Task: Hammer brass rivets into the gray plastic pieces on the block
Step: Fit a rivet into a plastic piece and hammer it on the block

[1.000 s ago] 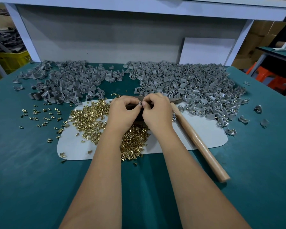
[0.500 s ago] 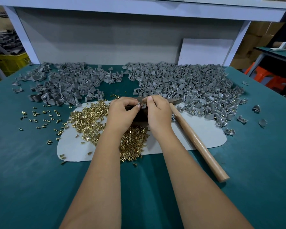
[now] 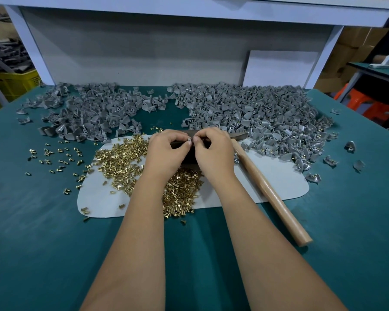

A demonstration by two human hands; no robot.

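My left hand (image 3: pixel 165 153) and my right hand (image 3: pixel 213 151) meet fingertip to fingertip over a dark block (image 3: pixel 189 157), which they mostly hide. Between the fingertips sits a small gray plastic piece (image 3: pixel 190 140), pinched from both sides. A heap of brass rivets (image 3: pixel 121 162) lies on a white mat (image 3: pixel 276 182) to the left and below my hands. The hammer lies to the right, its wooden handle (image 3: pixel 270 194) slanting toward me and its dark head (image 3: pixel 239 135) by my right hand.
Two large heaps of gray plastic pieces fill the back of the green table, one at the left (image 3: pixel 88 111), one at the right (image 3: pixel 256 115). Loose rivets (image 3: pixel 54 156) dot the table left of the mat. A white panel (image 3: pixel 281 68) leans at the back right.
Both hands stay at the block. The fingertips have shifted slightly and now pinch the small piece closer together.
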